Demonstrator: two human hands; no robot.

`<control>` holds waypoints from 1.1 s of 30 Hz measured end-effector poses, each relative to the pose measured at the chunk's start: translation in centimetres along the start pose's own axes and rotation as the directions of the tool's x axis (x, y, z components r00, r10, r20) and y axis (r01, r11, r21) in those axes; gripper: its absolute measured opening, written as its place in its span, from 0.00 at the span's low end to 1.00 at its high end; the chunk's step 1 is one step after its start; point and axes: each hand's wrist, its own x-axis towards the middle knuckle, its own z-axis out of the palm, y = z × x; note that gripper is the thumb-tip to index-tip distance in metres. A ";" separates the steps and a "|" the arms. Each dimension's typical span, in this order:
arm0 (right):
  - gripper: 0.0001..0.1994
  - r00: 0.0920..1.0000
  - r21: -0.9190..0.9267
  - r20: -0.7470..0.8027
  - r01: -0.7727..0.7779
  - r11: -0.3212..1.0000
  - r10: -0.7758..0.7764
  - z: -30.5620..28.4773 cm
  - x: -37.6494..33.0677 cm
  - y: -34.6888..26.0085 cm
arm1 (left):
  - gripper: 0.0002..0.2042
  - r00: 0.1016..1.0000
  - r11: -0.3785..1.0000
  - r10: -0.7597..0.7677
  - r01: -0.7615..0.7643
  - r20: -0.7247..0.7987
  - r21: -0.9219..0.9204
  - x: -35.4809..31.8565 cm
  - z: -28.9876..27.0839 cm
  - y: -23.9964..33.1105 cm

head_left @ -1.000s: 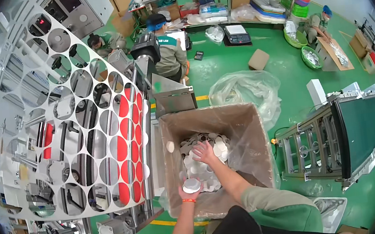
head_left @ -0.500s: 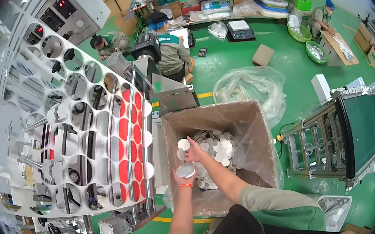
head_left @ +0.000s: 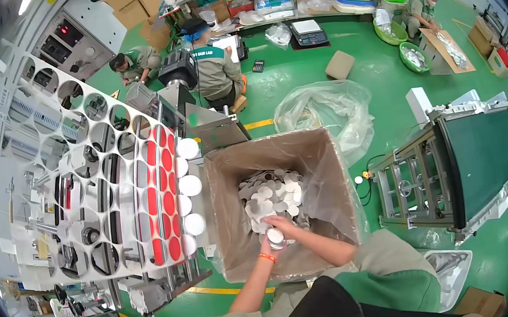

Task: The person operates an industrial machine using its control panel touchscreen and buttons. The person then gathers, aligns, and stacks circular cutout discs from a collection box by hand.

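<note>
My left hand [head_left: 268, 249], with an orange-red band at its wrist, is closed around a small stack of round white discs [head_left: 275, 236]. Just above the stack, my right hand [head_left: 284, 225] reaches left with its fingers together. Pale discs lie behind its fingertips, so whatever it pinches cannot be made out. Both hands are over the near part of a large cardboard box [head_left: 229, 205] lined with clear plastic. Inside the box is a heap of loose white and greyish discs [head_left: 282, 186].
On the left, a machine carries a white web [head_left: 89, 114] punched with round holes, red circles [head_left: 168, 202] and white discs [head_left: 190, 186] at its edge. A conveyor [head_left: 486, 157] stands right. Beyond the box lie a plastic bag [head_left: 324, 113] and a brown block [head_left: 340, 65]. Several people work farther back.
Both hands have moved right and nearer within the box. The discs in my left hand now sit as a neater stack. More white discs show along the machine's edge. The whole view has shifted slightly.
</note>
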 end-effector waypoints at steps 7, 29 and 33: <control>0.17 0.927 -0.272 -0.170 0.281 0.920 -0.334 3.9 -11.6 -0.5 | 0.31 0.970 0.987 -0.130 0.146 0.206 -0.066 -10.9 4.8 -3.9; 0.18 0.454 -0.612 0.646 0.788 -0.062 -0.613 12.8 -23.5 -15.8 | 0.17 0.697 0.877 0.478 -0.340 0.534 -0.340 -25.7 13.1 3.8; 0.17 0.488 -0.634 0.684 0.766 -0.110 -0.543 13.6 -24.6 -16.0 | 0.18 0.758 0.850 0.487 -0.296 0.435 -0.435 -26.5 13.0 3.0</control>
